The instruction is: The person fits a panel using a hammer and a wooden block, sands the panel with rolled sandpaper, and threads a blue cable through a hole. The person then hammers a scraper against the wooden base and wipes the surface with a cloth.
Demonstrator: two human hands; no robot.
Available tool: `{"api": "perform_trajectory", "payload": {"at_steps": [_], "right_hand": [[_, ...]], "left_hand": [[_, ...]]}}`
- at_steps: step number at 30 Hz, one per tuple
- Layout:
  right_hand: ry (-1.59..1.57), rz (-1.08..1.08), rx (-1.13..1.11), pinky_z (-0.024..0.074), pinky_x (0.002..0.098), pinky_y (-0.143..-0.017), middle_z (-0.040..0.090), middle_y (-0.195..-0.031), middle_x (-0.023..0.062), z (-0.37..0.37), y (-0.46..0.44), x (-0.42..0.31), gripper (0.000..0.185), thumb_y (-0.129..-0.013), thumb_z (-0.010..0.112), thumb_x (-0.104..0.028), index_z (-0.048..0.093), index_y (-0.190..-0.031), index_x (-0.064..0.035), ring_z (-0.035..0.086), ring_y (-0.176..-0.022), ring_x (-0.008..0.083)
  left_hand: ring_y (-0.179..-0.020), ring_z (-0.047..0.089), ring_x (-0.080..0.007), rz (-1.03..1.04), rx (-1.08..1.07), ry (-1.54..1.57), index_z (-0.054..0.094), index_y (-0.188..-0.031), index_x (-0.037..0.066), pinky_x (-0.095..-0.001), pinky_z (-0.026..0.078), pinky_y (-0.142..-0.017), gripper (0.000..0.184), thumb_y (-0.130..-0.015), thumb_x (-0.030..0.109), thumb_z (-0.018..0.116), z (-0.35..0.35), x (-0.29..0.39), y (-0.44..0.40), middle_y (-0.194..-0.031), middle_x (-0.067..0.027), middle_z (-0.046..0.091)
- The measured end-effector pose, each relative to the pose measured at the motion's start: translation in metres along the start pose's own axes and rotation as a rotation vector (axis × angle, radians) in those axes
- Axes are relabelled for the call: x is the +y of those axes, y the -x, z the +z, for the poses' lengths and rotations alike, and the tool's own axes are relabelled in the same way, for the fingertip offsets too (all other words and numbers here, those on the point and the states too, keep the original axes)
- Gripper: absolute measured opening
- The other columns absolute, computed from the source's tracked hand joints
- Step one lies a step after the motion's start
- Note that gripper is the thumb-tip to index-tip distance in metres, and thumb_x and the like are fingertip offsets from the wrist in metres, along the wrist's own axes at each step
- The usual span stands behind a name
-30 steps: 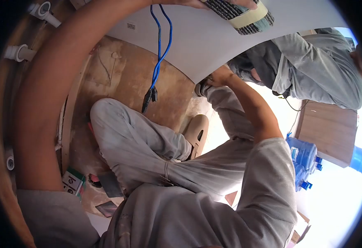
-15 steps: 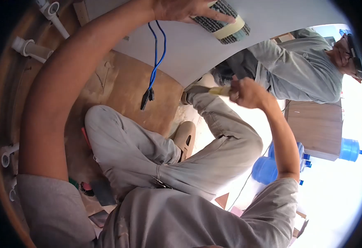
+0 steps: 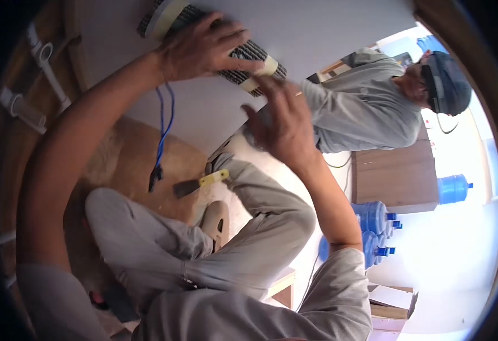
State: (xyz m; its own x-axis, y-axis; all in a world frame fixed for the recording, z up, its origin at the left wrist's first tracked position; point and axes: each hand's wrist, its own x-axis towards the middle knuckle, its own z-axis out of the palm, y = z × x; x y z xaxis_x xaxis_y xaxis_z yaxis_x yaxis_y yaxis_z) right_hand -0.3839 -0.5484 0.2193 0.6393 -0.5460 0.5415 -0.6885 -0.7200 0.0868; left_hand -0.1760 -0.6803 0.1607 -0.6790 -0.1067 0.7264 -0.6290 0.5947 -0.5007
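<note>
A dark ribbed strip (image 3: 250,52) with pale bands of tape lies at a slant against a white panel (image 3: 118,51). My left hand (image 3: 203,51) is laid over its middle, thumb and fingers spanning it and hiding part. Close to the strip's lower right end is my right hand (image 3: 286,125), its fingers apart and somewhat blurred. I cannot tell whether its fingertips touch the strip. A putty knife (image 3: 214,177) with a yellow handle rests below, by my trouser leg, its blade over the brown board.
A blue cable (image 3: 162,131) with a black connector hangs below my left wrist. White pipe fittings (image 3: 27,113) line the left side. A co-worker in grey (image 3: 368,108) is at the right. Blue water bottles (image 3: 371,219) and a wooden cabinet (image 3: 394,176) stand behind.
My right hand has let go of the putty knife and moved up to the strip's end. The view has shifted, and more of the strip now shows under my left hand.
</note>
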Motion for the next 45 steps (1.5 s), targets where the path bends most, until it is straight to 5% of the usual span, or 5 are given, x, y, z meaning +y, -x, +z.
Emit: {"api": "perform_trajectory", "payload": {"at_steps": [7,13,24,43,45], "right_hand": [[0.705,-0.106,0.516,0.0516,0.0369,-0.089,0.061,-0.122,0.0160,-0.102,-0.047,0.073,0.050,-0.084,0.075,-0.012,0.053,-0.127,0.0030,0.062,-0.107,0.0289],[-0.485,0.400,1.033,0.0517,0.0337,-0.084,0.060,-0.111,0.0203,-0.133,-0.055,0.105,0.037,-0.098,0.052,-0.016,0.044,-0.123,0.0096,0.061,-0.101,0.0280],[-2.121,0.482,0.160,0.0327,0.0418,-0.113,0.049,-0.143,0.0161,-0.159,-0.084,0.231,0.082,-0.096,0.037,-0.068,0.040,-0.146,-0.0026,0.042,-0.135,0.0295],[-1.356,-0.119,0.226,0.0481,0.0235,-0.071,0.062,-0.087,-0.0025,-0.105,-0.107,0.107,0.032,-0.106,0.046,-0.036,0.064,-0.104,-0.0091,0.057,-0.075,0.0087],[-0.653,1.153,1.249,0.0364,0.0211,-0.052,0.047,-0.066,-0.0086,-0.092,-0.185,0.073,0.033,-0.105,0.047,-0.037,0.060,-0.085,-0.0151,0.041,-0.055,0.0065]], "left_hand": [[-0.120,0.048,-0.0299,0.005,0.345,-0.152,0.047,-0.142,0.042,-0.0487,0.042,-0.095,0.074,-0.075,0.047,0.077,-0.038,-0.029,-0.135,-0.123,-0.0112,0.054],[-0.121,0.049,-0.0300,0.015,0.294,-0.032,0.049,-0.141,0.040,-0.0507,0.042,-0.094,0.079,-0.070,0.049,0.080,-0.039,-0.022,-0.133,-0.124,-0.0130,0.054],[-0.114,0.051,-0.0273,0.042,0.212,-0.102,0.041,-0.143,0.040,-0.0464,0.043,-0.089,0.050,-0.095,0.032,0.050,0.000,0.038,-0.055,-0.120,-0.0126,0.056],[-0.123,0.048,-0.0199,0.395,-0.078,0.077,0.055,-0.131,0.037,-0.0421,0.040,-0.103,0.050,-0.083,0.022,0.056,0.039,0.055,0.016,-0.123,-0.0039,0.052],[-0.123,0.048,-0.0203,0.416,-0.172,0.078,0.054,-0.131,0.037,-0.0421,0.039,-0.104,0.051,-0.083,0.020,0.055,0.030,0.052,0.008,-0.124,-0.0050,0.052]]}}
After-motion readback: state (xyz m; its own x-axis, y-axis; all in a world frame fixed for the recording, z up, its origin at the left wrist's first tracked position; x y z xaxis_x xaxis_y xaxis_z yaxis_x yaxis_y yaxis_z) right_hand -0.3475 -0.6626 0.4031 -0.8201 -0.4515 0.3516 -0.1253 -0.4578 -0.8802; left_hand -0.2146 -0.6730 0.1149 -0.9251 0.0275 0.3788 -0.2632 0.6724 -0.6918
